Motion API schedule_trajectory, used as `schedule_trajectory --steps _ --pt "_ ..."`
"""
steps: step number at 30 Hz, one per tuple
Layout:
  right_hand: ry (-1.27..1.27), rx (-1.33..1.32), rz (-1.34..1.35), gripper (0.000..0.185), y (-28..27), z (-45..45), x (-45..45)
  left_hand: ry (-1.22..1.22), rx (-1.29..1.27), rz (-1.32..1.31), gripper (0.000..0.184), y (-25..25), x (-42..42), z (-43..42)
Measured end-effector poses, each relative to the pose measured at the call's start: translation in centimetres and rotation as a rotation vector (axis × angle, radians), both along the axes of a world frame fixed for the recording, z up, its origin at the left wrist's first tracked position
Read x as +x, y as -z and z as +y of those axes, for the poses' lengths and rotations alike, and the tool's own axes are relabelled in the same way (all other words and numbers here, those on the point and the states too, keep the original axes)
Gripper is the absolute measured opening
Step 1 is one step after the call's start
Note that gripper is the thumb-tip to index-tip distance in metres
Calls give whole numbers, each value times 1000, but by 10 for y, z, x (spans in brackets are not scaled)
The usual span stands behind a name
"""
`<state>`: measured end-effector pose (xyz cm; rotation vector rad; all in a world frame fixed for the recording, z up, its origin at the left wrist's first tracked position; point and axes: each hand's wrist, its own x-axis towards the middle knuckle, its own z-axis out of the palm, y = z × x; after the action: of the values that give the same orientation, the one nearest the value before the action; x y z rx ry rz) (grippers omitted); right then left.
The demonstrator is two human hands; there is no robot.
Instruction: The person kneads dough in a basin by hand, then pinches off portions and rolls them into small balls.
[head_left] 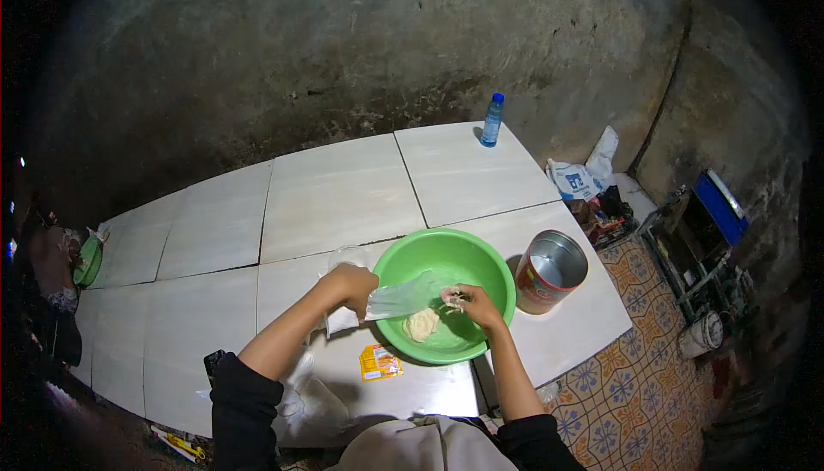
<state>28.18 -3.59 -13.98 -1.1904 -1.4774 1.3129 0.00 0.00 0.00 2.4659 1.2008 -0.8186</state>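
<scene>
My left hand (348,289) is closed around a clear plastic bag (399,299), which stretches to the right over the bowl. Inside the green bowl (442,246) sits a pale lump of dough (421,325). My right hand (470,302) is over the bowl's right side, its fingers curled together and smeared with dough; what they grip, if anything, I cannot make out. Just in front of the bowl lies a yellow sachet (378,363). A clear round container (348,256) shows partly behind my left hand.
On the right of the white tiled table (330,196) stands a tall open tin (551,272). A blue-capped bottle (492,121) is at the back corner. A whitish plastic bag (313,398) lies near my left forearm. Beyond the right edge, a metal rack (695,248) stands on the patterned floor.
</scene>
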Motion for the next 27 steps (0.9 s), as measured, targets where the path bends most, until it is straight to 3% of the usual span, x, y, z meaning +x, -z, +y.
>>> schedule_trajectory --steps 5,11,14,18,21,22,27 --pt "96 -133 -74 22 7 7 15 11 74 21 55 9 7 2" --pt "165 -27 -166 18 32 36 17 40 129 97 48 -14 21 1" --pt "206 -40 -129 17 54 55 25 18 207 -47 43 -10 25 5" --pt "185 -127 -86 16 31 54 25 92 170 31 43 -17 32 8" --pt "-19 -139 -158 16 22 49 22 97 185 0 42 -33 36 0" --pt "-149 -96 -72 18 10 40 20 100 191 -1 39 -30 35 2" --pt "-236 -125 -114 22 -21 19 -3 106 167 -2 40 -29 36 5"
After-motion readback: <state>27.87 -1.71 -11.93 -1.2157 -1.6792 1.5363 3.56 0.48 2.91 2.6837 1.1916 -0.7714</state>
